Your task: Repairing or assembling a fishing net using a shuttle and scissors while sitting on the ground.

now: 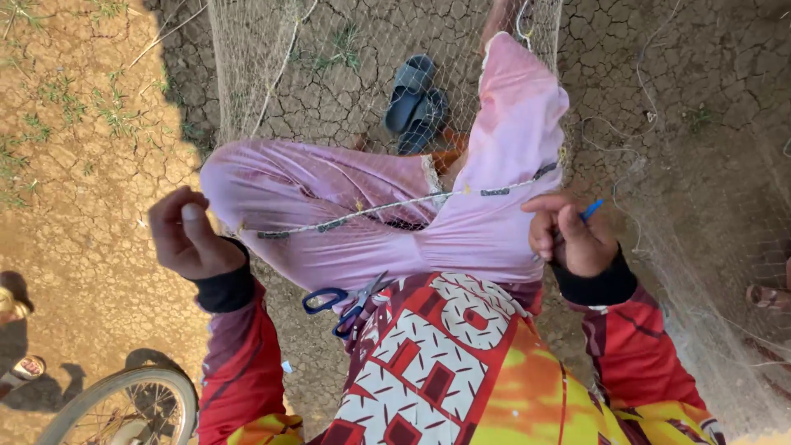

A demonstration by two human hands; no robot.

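I sit with my legs in pink trousers (329, 206) bent in front of me. A weighted line (387, 208) with small dark sinkers runs across my knees from one hand to the other. My left hand (188, 233) is closed on the left end of that line, near the knee. My right hand (571, 231) pinches the line's right end together with a blue netting needle (590, 210). A fine pale fishing net (272, 66) hangs over my legs and the ground. Blue-handled scissors (346, 303) lie on my lap.
A pair of dark blue slippers (416, 103) lies on the cracked dry earth beyond my knees. A bicycle wheel (124, 408) shows at the lower left. Another person's foot (768, 295) is at the right edge, and more net is piled at the right.
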